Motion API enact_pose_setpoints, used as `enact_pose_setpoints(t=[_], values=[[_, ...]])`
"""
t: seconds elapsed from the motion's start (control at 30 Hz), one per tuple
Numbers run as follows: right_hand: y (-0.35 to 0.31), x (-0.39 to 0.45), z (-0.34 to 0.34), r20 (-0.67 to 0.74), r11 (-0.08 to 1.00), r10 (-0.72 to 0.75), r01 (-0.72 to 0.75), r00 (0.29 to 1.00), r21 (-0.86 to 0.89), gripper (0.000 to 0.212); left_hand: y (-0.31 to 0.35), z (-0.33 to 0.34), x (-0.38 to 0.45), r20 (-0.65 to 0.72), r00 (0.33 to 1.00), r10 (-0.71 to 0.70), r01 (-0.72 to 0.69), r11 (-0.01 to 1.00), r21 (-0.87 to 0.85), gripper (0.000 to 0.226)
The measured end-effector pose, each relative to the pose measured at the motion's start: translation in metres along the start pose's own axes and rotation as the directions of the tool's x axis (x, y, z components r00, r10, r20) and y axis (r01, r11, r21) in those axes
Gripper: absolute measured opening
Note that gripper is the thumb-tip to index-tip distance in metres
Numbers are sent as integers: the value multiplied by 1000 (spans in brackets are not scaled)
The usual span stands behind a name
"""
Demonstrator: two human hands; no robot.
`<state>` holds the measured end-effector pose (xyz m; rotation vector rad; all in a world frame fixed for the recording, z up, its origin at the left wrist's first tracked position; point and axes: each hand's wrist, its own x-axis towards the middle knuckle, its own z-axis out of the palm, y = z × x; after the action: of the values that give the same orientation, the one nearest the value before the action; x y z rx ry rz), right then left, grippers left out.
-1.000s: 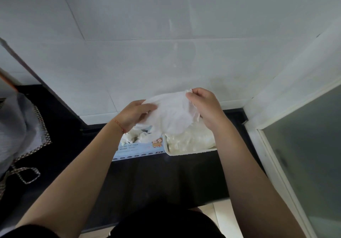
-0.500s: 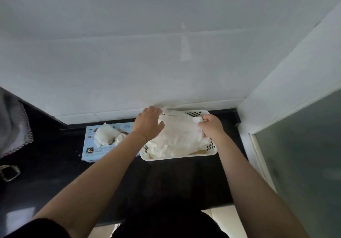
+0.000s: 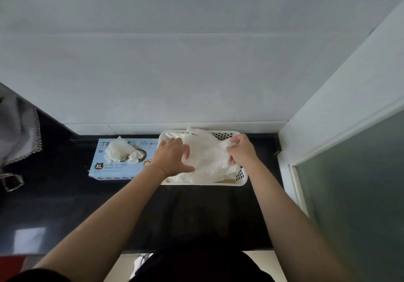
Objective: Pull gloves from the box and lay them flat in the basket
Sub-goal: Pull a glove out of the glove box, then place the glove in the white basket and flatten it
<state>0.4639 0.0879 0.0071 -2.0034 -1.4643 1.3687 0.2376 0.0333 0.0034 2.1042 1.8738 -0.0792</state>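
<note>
A white perforated basket (image 3: 241, 175) stands on the black counter against the wall, holding a pile of white gloves. The top glove (image 3: 207, 157) lies spread across the pile. My left hand (image 3: 172, 158) rests on the glove's left side with fingers spread and straight. My right hand (image 3: 241, 150) pinches the glove's right edge over the basket's right end. To the left of the basket lies the light blue glove box (image 3: 102, 169), marked XL, with white gloves (image 3: 122, 152) bulging out of its opening.
The black counter (image 3: 65, 205) runs left and toward me. A grey cloth with a checked border (image 3: 19, 133) hangs at the far left. A white wall stands behind, and a white-framed frosted glass door (image 3: 354, 183) closes the right side.
The glove, held up between both hands above the basket a second ago, has come down onto the pile. My left hand has opened flat on it; the camera tilted up.
</note>
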Motion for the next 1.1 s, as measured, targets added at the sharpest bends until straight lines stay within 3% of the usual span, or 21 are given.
enact_pose_setpoints(t=[0.17, 0.4, 0.53, 0.63, 0.73, 0.8, 0.9, 1.03, 1.1], values=[[-2, -2, 1, 11, 1000, -13, 13, 1000, 20, 29, 1, -7, -3, 27, 1000, -1, -2, 994, 107, 19], [2, -4, 3, -17, 998, -35, 36, 999, 53, 31, 19, -30, -9, 83, 996, 34, -52, 971, 231, 30], [5, -3, 3, -34, 998, -55, 56, 998, 27, 32, 33, -37, -8, 169, 985, -9, -15, 990, 142, 37], [7, -1, 2, -51, 996, -86, 84, 995, -41, 27, 36, -27, -4, 31, 999, -15, 10, 988, 151, 44], [8, -1, 1, -63, 989, -110, 104, 992, -102, 22, 35, -8, 5, -105, 991, 85, -71, 989, 129, 48], [9, -1, 0, -54, 984, -122, 114, 991, -141, 22, 33, 1, 11, -33, 990, 136, -129, 977, 168, 63], [11, -1, -3, -58, 964, -159, 142, 986, -225, 23, 28, 7, 14, 69, 994, 80, -92, 975, 201, 77], [15, -3, -5, -87, 901, -247, 195, 965, -387, 27, 22, 16, 4, 121, 992, 47, -67, 984, 167, 86], [13, -6, -2, -106, 844, -309, 221, 945, -489, 29, 22, 17, 1, 64, 997, 46, -53, 992, 112, 80]])
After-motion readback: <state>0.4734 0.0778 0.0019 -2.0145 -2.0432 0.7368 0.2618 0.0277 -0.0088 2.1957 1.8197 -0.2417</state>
